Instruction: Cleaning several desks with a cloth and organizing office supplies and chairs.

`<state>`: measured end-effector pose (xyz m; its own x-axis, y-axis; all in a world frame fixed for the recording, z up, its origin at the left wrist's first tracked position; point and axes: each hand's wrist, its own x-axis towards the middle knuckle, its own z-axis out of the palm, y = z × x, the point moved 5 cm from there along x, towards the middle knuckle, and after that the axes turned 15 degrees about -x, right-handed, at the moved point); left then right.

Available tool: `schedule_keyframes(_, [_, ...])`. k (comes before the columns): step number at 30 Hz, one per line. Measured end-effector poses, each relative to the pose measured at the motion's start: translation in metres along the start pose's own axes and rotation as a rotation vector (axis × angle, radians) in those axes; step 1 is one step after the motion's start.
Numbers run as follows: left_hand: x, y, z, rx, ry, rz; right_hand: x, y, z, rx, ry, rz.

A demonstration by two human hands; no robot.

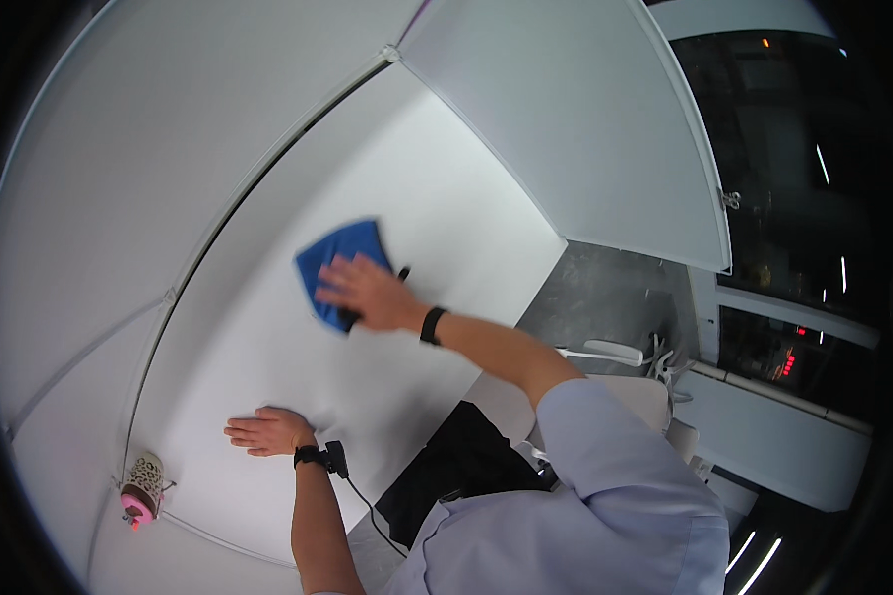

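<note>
On the white table [216, 372], a blue cloth [353, 242] lies spread out under my right hand [368, 290]. That hand holds it down with outstretched, slightly blurred fingers. Dark bits of a black object [404, 274] poke out on both sides of the palm; the hand hides most of it, and I cannot tell what it is. My left hand [271, 432] rests palm down on the bare tabletop with nothing in it, its fingers a little apart. A black strap with a small black device [335, 459] and a cable circles the left wrist.
A leopard-print bottle with a pink lid [143, 487] sits by the left corner. White panels [558, 126] rise along the table's far and right sides. A metal clip [731, 199] grips one panel's edge. White chairs [632, 398] stand on the grey floor at right.
</note>
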<state>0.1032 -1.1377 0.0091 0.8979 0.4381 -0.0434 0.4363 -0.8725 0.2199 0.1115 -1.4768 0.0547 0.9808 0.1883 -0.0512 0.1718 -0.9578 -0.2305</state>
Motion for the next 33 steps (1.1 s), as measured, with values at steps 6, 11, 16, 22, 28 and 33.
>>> schedule_keyframes(6, [0.000, 0.003, 0.000, 0.003, -0.032, -0.023, -0.049, 0.185, -0.037, -0.181, 0.129, 0.616])
schedule_keyframes(11, [0.001, -0.004, 0.005, 0.012, -0.014, -0.031, -0.163, 0.203, -0.032, -0.163, 0.067, 0.764])
schedule_keyframes(16, [0.004, -0.007, 0.001, 0.017, -0.019, -0.030, -0.276, 0.156, -0.010, -0.159, -0.005, 1.031])
schedule_keyframes(22, [0.000, 0.011, 0.001, -0.006, -0.026, -0.027, -0.262, 0.146, 0.001, -0.279, 0.064, 1.254])
schedule_keyframes(28, [0.001, 0.001, -0.003, -0.039, -0.026, -0.036, -0.179, -0.003, 0.027, -0.101, -0.037, 0.854])
schedule_keyframes(33, [0.000, 0.004, 0.000, -0.022, -0.049, -0.038, -0.203, -0.078, 0.029, 0.162, -0.194, 0.410])
